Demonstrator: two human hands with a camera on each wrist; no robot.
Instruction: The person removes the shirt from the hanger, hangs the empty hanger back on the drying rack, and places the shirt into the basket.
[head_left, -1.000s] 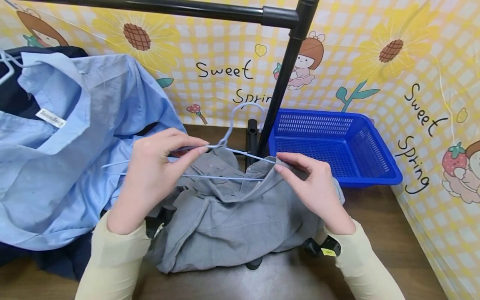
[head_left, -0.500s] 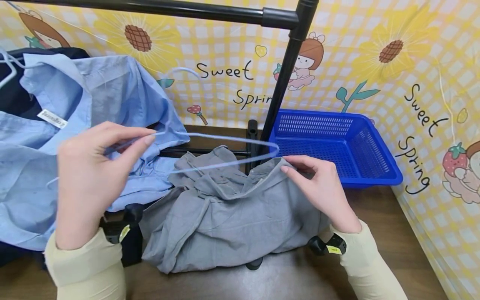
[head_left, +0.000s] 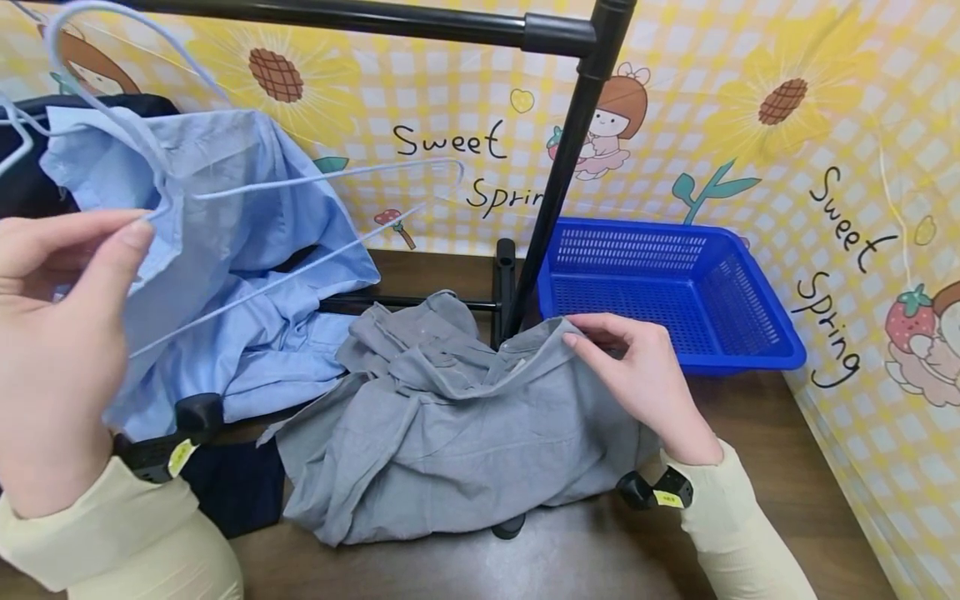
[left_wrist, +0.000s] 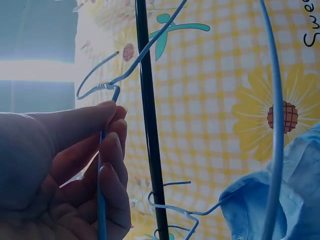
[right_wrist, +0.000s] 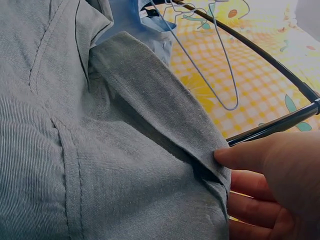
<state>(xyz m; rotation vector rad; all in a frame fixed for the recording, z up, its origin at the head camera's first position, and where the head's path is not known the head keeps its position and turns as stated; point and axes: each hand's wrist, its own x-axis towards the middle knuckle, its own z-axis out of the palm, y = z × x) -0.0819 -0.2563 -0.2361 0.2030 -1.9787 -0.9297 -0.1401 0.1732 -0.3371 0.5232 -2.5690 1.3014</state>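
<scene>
At the left of the head view my left hand (head_left: 63, 333) pinches a light-blue wire hanger (head_left: 163, 179) just below its hook. Its wire (left_wrist: 102, 212) runs down across the fingers in the left wrist view. The hanger is raised, apart from the grey shirt (head_left: 465, 450), which lies bunched up in the middle. My right hand (head_left: 645, 383) pinches the collar edge of that shirt at its right side. In the right wrist view the thumb lies on top of the collar band (right_wrist: 165, 105), with the fingers partly hidden behind the cloth.
A light-blue shirt (head_left: 247, 225) hangs at the left, with dark navy cloth (head_left: 236, 487) beneath and behind it. The black rack's bar (head_left: 337, 18) and post (head_left: 566, 167) stand above. A blue plastic basket (head_left: 787, 354) sits at the back right, before a yellow checked backdrop.
My left hand has carried the hanger away from the grey shirt, left and upward, clear of its collar. The right hand has shifted only slightly right and still holds the collar.
</scene>
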